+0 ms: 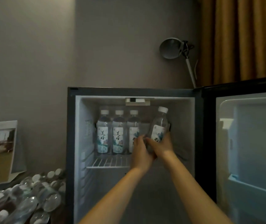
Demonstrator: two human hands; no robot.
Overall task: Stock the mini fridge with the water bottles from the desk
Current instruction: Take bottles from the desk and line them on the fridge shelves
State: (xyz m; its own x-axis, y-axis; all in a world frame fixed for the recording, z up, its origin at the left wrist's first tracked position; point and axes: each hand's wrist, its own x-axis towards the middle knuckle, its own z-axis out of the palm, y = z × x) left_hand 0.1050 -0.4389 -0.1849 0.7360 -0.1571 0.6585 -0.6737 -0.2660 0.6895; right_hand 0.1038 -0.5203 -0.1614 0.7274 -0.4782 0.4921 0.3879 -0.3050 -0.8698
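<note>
Left hand [139, 147] and right hand [161, 145] both clasp the lower half of the tilted bottle [160, 125], above the wire shelf [109, 162] in the mini fridge [71, 143], just right of three standing bottles [118, 133]. Risk: released while leaning, it likely topples, knocking its neighbours.

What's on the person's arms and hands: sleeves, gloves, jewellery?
Both forearms are bare, no sleeve in view. The left hand and right hand wear no gloves; no watch or ring shows, though the picture is dim.
</note>
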